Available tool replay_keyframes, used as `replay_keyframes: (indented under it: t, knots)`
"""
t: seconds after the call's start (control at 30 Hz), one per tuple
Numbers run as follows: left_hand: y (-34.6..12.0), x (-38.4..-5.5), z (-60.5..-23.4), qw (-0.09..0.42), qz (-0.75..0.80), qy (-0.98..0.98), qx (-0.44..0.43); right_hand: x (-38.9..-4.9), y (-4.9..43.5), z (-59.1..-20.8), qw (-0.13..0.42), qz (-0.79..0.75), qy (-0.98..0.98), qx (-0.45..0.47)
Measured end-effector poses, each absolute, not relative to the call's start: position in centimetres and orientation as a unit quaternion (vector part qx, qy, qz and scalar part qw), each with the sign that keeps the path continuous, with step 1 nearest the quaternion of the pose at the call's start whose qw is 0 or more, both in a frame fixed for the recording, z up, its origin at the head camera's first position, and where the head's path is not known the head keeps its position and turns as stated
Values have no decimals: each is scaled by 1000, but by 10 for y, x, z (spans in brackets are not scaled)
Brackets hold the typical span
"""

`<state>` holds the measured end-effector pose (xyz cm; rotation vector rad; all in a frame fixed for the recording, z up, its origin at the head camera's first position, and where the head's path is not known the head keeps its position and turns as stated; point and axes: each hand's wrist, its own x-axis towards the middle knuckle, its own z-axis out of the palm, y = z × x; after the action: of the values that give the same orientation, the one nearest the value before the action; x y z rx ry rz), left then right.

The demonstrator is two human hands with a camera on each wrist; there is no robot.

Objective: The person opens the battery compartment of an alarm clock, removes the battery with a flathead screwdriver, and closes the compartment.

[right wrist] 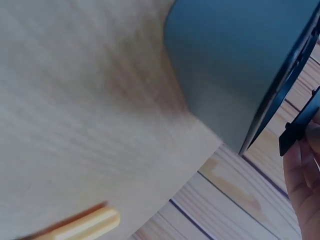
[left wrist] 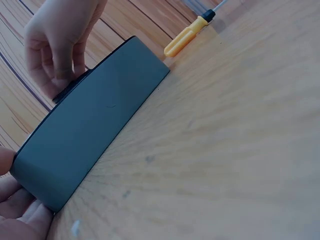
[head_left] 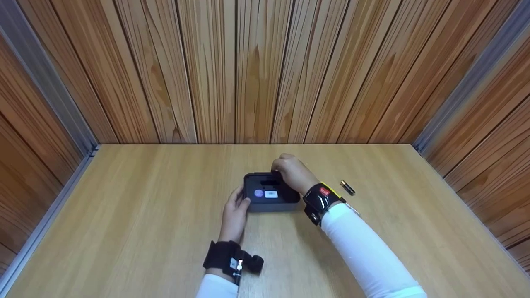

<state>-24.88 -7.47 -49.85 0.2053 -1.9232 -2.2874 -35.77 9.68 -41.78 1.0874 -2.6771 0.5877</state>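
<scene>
A grey box-shaped device (head_left: 273, 207) rests on the table with its black face up, showing a recessed slot, a white label and a round purple sticker. My left hand (head_left: 234, 214) grips its left end, thumb at the upper edge and fingers along the side. Above the far right part of the device is my right hand (head_left: 295, 174), pinching a small black battery cover (right wrist: 301, 125) with small tabs. In the right wrist view that cover is apart from the device. The hand hides part of the black face in the head view.
One AA-type battery (head_left: 348, 188) lies on the table right of the device. A screwdriver (left wrist: 186, 40) with a yellow handle lies near the device's right end, mostly behind the right wrist in the head view. Wooden panels (head_left: 256, 74) stand behind and at both sides.
</scene>
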Motion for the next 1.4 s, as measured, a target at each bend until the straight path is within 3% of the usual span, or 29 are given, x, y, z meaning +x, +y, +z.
replay_keyframes:
  t: [0.37,0.83,1.4]
  knots:
    - [-73,-249,-498,76,-762,-640,60,-356,87,-420,70,213,-901,372]
    - [-71,-248,-498,75,-768,-634,60,-353,82,-428,88,209,-890,397]
    - [-70,-245,-497,76,-770,-631,59,-349,82,-432,51,205,-897,388]
